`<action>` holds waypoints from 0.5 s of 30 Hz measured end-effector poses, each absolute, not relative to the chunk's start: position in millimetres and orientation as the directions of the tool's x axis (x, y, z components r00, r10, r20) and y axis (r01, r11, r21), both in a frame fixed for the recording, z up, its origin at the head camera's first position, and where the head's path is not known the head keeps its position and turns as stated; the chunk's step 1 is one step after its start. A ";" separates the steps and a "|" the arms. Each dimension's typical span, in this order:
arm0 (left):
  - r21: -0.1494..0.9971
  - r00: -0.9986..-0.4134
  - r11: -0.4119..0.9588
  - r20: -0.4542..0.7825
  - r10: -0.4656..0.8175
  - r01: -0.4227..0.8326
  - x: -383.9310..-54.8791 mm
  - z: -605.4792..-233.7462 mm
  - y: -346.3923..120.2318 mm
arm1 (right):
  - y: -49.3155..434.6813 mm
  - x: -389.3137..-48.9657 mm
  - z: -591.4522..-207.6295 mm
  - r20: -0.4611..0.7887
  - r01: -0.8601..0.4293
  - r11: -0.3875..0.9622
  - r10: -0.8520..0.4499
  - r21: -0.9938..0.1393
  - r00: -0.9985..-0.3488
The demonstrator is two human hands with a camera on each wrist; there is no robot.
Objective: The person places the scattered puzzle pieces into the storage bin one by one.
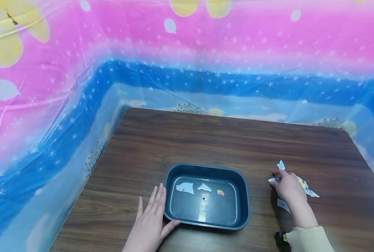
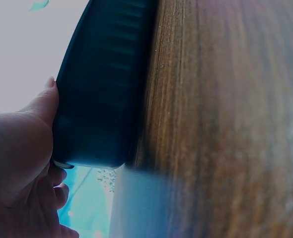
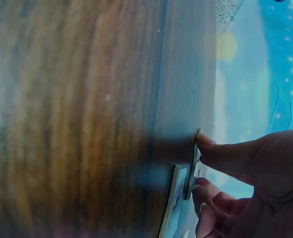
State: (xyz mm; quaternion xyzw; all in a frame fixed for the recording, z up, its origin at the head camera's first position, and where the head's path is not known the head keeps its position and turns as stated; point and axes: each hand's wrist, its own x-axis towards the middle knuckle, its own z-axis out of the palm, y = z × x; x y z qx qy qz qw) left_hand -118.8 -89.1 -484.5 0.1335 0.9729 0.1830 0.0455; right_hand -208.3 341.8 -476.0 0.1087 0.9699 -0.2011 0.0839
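A dark blue-grey rectangular tray point(image 1: 244, 206) sits on the table. Against its left side and front corner rests my left hand point(image 1: 150, 217), fingers straight; the thumb touches the rim, as the tray's outer wall point(image 2: 94, 99) in the left wrist view also shows. Three flat, irregular pieces lie inside: a larger white one point(image 1: 185, 188), a smaller white one point(image 1: 205, 187) and an orange-printed one point(image 1: 220, 192). To the right of the tray, my right hand point(image 1: 291, 189) pinches a thin, flat white piece point(image 3: 194, 171) between thumb and fingers, on or just above the table.
Around the right hand lie more flat pieces: a pointed one point(image 1: 281, 165), a multicoloured one point(image 1: 306, 187) and a greyish one point(image 1: 283, 205). The brown wood-grain table point(image 1: 224, 140) meets a pink and blue patterned cloth point(image 1: 199, 80) behind and at the left.
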 end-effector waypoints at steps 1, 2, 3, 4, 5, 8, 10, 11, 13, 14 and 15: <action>0.367 -0.961 0.898 -0.038 0.275 0.243 -118.7 -484.8 -89.2 | 341.8 -208.3 -476.4 -0.213 0.253 0.893 0.183 -0.372 -0.960; 0.368 -0.961 0.898 -0.035 0.274 0.243 -118.5 -485.0 -89.3 | 341.8 -208.5 -476.6 -0.219 0.265 0.889 0.193 -0.374 -0.956; 0.368 -0.961 0.898 -0.033 0.274 0.243 -118.3 -485.2 -89.3 | 341.6 -209.0 -476.5 -0.226 0.278 0.883 0.204 -0.377 -0.953; 0.368 -0.961 0.898 -0.032 0.273 0.243 -118.1 -485.3 -89.4 | 341.5 -209.8 -475.7 -0.236 0.295 0.878 0.216 -0.378 -0.947; 0.368 -0.962 0.898 -0.032 0.273 0.242 -118.0 -485.4 -89.4 | 341.4 -210.6 -474.9 -0.247 0.311 0.871 0.228 -0.380 -0.942; 0.368 -0.962 0.898 -0.031 0.272 0.242 -117.7 -485.4 -89.3 | 342.0 -212.4 -472.5 -0.274 0.349 0.859 0.258 -0.374 -0.927; 0.368 -0.962 0.897 -0.029 0.272 0.243 -117.6 -485.2 -89.3 | 343.2 -212.1 -470.7 -0.281 0.358 0.860 0.265 -0.364 -0.923; 0.368 -0.962 0.897 -0.028 0.273 0.244 -117.6 -485.1 -89.2 | 344.1 -211.2 -470.4 -0.273 0.353 0.862 0.264 -0.363 -0.925; 0.368 -0.961 0.897 -0.027 0.275 0.246 -117.5 -484.7 -89.1 | 345.9 -209.0 -469.7 -0.254 0.342 0.865 0.261 -0.366 -0.931; 0.368 -0.961 0.897 -0.027 0.275 0.246 -117.6 -484.6 -89.0 | 346.7 -207.9 -469.3 -0.246 0.341 0.864 0.262 -0.372 -0.933; 0.368 -0.961 0.896 -0.027 0.276 0.247 -117.6 -484.3 -89.0 | 347.3 -207.1 -468.8 -0.240 0.341 0.861 0.265 -0.377 -0.934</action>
